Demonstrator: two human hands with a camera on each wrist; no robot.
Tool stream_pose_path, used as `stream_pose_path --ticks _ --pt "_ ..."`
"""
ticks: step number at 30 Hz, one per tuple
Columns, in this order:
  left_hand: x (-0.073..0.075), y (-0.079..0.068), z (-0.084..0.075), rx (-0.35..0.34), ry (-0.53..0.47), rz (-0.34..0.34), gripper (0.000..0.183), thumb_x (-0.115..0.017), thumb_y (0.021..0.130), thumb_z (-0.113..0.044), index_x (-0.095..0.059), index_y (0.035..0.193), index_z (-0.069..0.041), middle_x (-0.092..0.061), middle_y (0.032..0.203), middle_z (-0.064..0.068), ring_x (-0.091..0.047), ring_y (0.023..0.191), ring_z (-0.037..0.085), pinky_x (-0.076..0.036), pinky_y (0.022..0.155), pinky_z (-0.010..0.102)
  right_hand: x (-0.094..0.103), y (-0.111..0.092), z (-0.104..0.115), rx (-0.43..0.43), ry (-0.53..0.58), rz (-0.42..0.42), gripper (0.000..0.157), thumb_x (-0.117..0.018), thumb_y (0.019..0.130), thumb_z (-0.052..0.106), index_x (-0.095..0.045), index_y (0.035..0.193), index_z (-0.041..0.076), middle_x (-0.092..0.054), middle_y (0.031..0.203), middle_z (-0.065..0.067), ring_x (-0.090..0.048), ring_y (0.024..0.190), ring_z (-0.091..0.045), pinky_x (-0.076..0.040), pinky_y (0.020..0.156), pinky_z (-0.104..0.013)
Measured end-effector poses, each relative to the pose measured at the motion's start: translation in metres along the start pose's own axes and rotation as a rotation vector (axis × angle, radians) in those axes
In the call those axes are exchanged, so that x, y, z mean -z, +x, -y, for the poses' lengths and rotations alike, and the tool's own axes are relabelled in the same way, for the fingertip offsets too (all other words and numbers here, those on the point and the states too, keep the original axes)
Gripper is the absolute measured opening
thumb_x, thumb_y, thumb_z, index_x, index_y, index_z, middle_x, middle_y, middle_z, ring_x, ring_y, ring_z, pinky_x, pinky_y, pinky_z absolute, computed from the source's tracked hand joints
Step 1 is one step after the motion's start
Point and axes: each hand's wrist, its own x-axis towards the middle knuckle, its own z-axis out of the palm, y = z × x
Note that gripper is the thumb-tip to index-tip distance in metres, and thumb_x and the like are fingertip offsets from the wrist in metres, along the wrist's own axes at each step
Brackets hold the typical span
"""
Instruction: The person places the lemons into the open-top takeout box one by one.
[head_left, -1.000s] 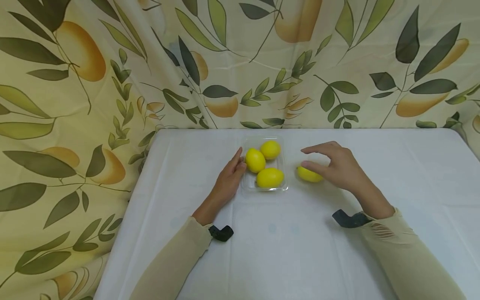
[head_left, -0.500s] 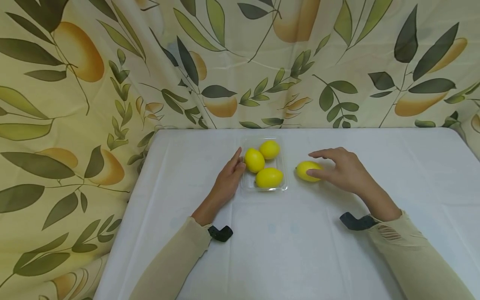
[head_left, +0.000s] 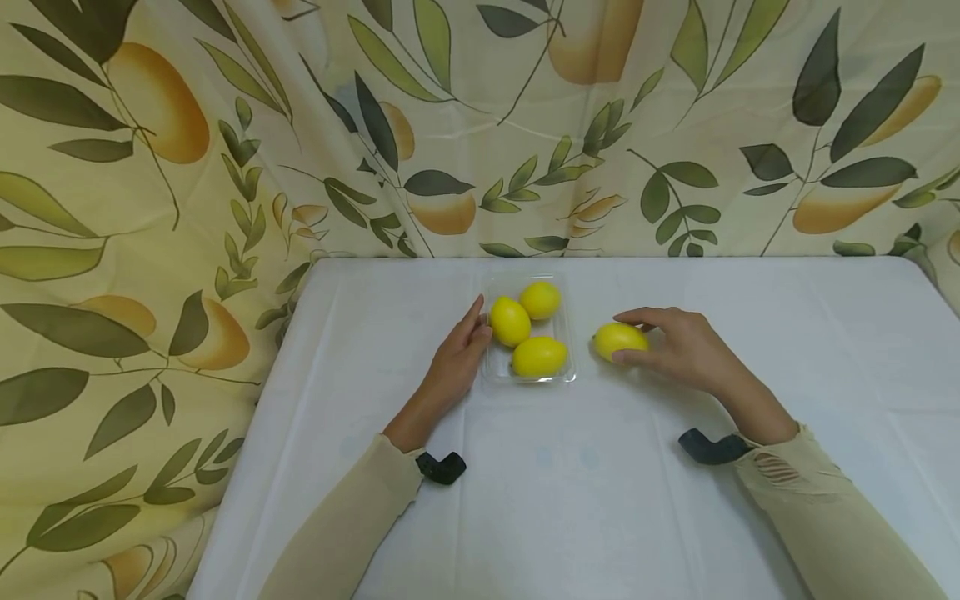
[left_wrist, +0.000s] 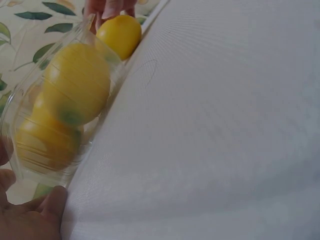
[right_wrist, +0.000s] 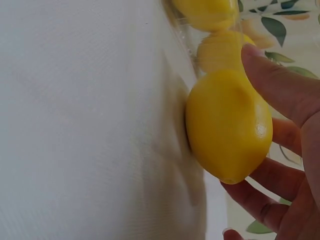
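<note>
In the head view, a clear plastic box [head_left: 553, 379] holds three yellow lemons, one of them a lemon [head_left: 539, 357] lying along the front. My left hand [head_left: 454, 358] rests against the box's left wall with its fingers nearly straight. To the right of the box a fourth lemon [head_left: 619, 341] lies on the white cloth. My right hand [head_left: 686, 348] has its thumb at the near side of that lemon and its fingers behind it. The right wrist view shows the lemon [right_wrist: 229, 127] between thumb and curled fingers, close to the cloth.
A white cloth [head_left: 555, 517] covers the table. Behind and to the left hangs a curtain [head_left: 525, 167] printed with leaves and orange fruit. Each sleeve cuff has a dark strap piece [head_left: 442, 467] sticking out near the wrist.
My right hand first drew back a little to the right, then its thumb and fingers closed in round the loose lemon. The left hand and the box have stayed in place.
</note>
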Motion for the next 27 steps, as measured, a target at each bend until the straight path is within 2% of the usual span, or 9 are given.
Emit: stream_pose_path --ticks 8,13,18,23,27 --pt "0.000 0.001 0.001 -0.003 0.000 -0.002 0.058 -0.040 0.109 -0.046 -0.017 0.162 -0.044 -0.036 0.165 -0.002 -0.030 0.154 0.014 -0.021 0.128 0.043 -0.004 0.001 0.000 0.006 -0.009 0.030 0.068 -0.084 0.081 0.050 -0.065 0.136 0.014 -0.070 0.128 -0.014 -0.062 0.114 -0.034 -0.049 0.098 -0.056" --pt "0.000 0.001 0.001 -0.016 -0.002 0.001 0.058 -0.041 0.109 -0.044 -0.018 0.163 -0.042 -0.036 0.165 -0.001 -0.030 0.154 0.015 -0.021 0.128 0.043 -0.005 0.002 0.000 0.000 -0.014 0.032 0.062 -0.081 0.086 0.047 -0.064 0.135 0.013 -0.070 0.124 -0.015 -0.064 0.107 -0.033 -0.051 0.093 -0.052" --pt "0.001 0.001 0.002 -0.016 -0.003 -0.001 0.058 -0.041 0.109 -0.045 -0.018 0.162 -0.044 -0.037 0.164 -0.001 -0.031 0.153 0.014 -0.021 0.128 0.042 -0.008 0.003 0.001 -0.010 0.028 0.034 0.055 -0.074 0.093 0.043 -0.058 0.136 0.011 -0.068 0.123 -0.017 -0.063 0.106 -0.034 -0.052 0.091 -0.051" --pt "0.001 0.001 0.003 -0.009 -0.001 0.004 0.057 -0.041 0.109 -0.046 -0.017 0.161 -0.048 -0.036 0.165 -0.002 -0.031 0.153 0.014 -0.021 0.129 0.042 -0.009 0.005 0.004 -0.007 0.104 0.004 0.059 -0.069 0.098 0.038 -0.047 0.147 0.014 -0.065 0.128 -0.020 -0.064 0.107 -0.035 -0.054 0.090 -0.050" --pt "0.001 0.001 0.002 -0.016 -0.002 0.002 0.057 -0.042 0.109 -0.045 -0.017 0.160 -0.048 -0.037 0.164 -0.002 -0.030 0.153 0.014 -0.021 0.128 0.042 -0.008 0.010 0.013 0.005 0.175 -0.058 0.059 -0.070 0.098 0.033 -0.047 0.150 0.015 -0.066 0.127 -0.019 -0.067 0.105 -0.033 -0.057 0.088 -0.039"
